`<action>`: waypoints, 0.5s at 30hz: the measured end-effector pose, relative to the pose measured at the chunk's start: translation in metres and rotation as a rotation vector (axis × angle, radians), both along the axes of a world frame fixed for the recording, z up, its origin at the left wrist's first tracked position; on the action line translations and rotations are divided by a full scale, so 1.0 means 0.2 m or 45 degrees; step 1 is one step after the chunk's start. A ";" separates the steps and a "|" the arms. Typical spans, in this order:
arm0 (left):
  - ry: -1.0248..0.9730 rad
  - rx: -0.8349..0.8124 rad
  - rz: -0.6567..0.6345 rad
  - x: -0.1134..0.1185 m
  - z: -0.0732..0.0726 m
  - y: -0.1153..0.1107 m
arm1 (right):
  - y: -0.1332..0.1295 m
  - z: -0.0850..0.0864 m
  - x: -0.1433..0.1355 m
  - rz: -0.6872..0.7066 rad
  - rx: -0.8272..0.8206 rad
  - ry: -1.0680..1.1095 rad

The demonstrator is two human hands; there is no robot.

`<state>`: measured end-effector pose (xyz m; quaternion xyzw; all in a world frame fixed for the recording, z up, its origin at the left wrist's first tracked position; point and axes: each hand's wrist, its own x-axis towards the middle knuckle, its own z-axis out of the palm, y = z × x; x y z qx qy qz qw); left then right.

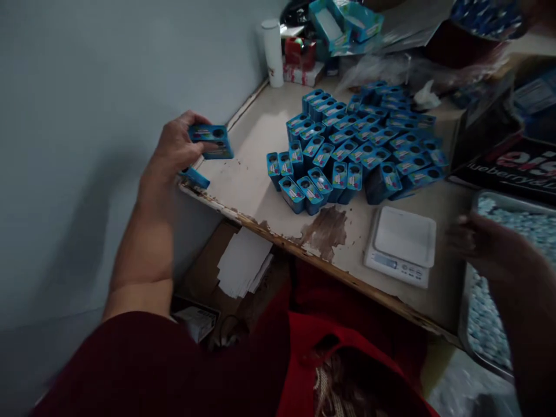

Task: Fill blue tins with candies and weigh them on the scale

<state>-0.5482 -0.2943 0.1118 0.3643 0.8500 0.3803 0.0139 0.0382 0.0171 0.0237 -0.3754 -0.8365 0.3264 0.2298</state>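
My left hand (180, 142) is closed around small blue boxes (212, 134) at the table's left end; they look like two pressed together. Under that hand, another blue box (195, 177) lies by the table edge, partly hidden. My right hand (471, 234), dark and slightly blurred, has its fingers curled together between a white digital scale (403, 234) and a metal tray (465, 310) of pale blue and white pieces. Whatever those fingers hold does not show. Many similar blue boxes (343, 136) stand close together mid-table, dark round openings visible on their tops.
A white cylinder (273, 53) stands by the wall, near a red object (299, 53). Larger blue cartons (328, 24) and clear plastic wrap lie at the back. Behind the tray is a black package with large lettering (508, 168). White sheets (243, 260) lie below the worn table edge.
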 end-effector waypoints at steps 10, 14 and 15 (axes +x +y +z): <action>-0.243 -0.325 -0.153 -0.58 -0.36 -0.30 | -0.55 0.28 -1.02 0.387 -0.200 -0.196; -0.021 -0.182 -0.152 -0.53 -0.48 -0.29 | -0.69 0.31 -1.29 0.421 0.219 -0.572; 0.038 -0.133 -0.115 -0.50 -0.50 -0.28 | -0.72 0.32 -1.36 0.440 0.279 -0.664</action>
